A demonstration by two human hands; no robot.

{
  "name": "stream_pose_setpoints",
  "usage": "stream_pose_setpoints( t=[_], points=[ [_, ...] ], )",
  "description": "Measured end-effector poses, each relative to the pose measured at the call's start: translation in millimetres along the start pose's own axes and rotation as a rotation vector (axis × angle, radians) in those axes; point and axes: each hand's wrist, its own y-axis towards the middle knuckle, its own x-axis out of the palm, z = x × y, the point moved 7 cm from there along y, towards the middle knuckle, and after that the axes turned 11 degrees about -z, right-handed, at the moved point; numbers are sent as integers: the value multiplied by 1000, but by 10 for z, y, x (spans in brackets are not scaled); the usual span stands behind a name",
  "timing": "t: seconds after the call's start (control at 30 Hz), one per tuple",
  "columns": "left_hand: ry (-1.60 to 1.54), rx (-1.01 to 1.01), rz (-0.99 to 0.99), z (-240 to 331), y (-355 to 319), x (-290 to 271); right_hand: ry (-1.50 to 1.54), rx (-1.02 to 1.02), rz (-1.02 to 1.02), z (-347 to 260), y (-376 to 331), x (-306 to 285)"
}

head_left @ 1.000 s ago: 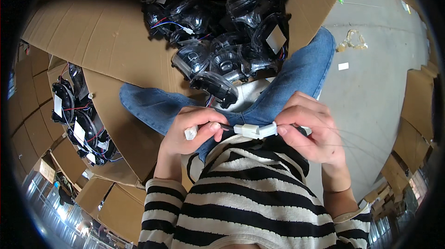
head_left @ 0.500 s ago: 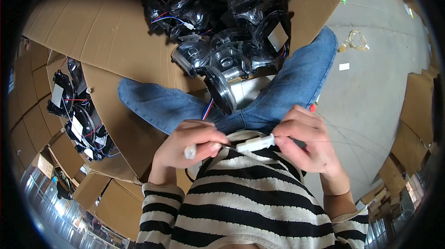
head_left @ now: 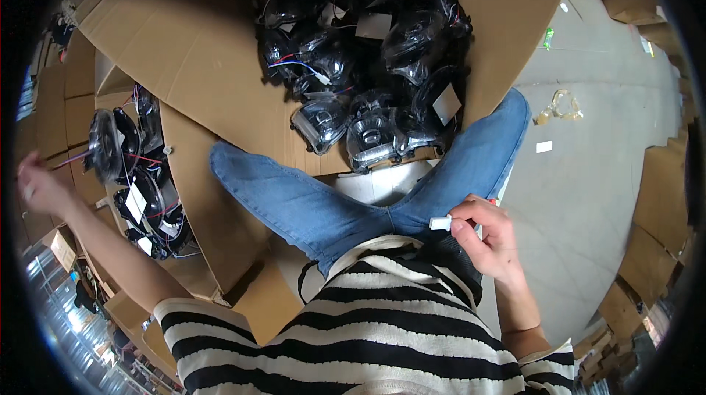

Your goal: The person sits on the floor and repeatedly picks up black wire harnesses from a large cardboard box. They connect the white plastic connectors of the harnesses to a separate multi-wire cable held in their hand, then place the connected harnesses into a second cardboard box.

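Note:
My left hand [head_left: 44,187] is stretched far to the left, somewhat blurred, with its fingers closed on a wire lead. From that lead hangs a round black vehicle lamp with a clear lens [head_left: 107,146], over the left carton [head_left: 209,211] of similar lamps. Above my right thigh, my right hand [head_left: 487,237] pinches a small white plastic piece [head_left: 440,223] between thumb and fingers. How far that piece reaches into the hand is hidden.
Beyond my legs, a large open carton [head_left: 176,79] holds several black lamps [head_left: 382,134] with wires and white labels. A yellowish coil [head_left: 562,106] and a white paper slip [head_left: 544,146] lie on the grey floor. More cartons [head_left: 651,204] stand at the right.
My hands have parted. My left hand has swung from my lap to the far left, taking the lamp along by its wires. My right hand keeps the white piece, now slightly lower.

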Motion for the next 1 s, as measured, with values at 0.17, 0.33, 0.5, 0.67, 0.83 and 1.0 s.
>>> stream_pose_setpoints(
  t=[0.17,0.33,0.5,0.67,0.83,1.0],
  points=[
    [506,240,-280,946,-833,1020,14,31,-23,65,22,33],
    [-983,-489,-617,1978,-2224,2152,-15,62,-21,193,66,43],
    [-1534,-1148,-1095,3008,-2779,3748,-2,56,-59,138,175,39],
    [-1417,-1564,-1038,2833,-3246,4834,29,134,-35,268,155,-52],
    [-1475,-1883,-862,2807,-3408,5280,91,174,-18,410,207,-130],
    [-1795,-2022,-739,2545,-3474,5461,137,211,-78,458,277,-113]
  ],
)
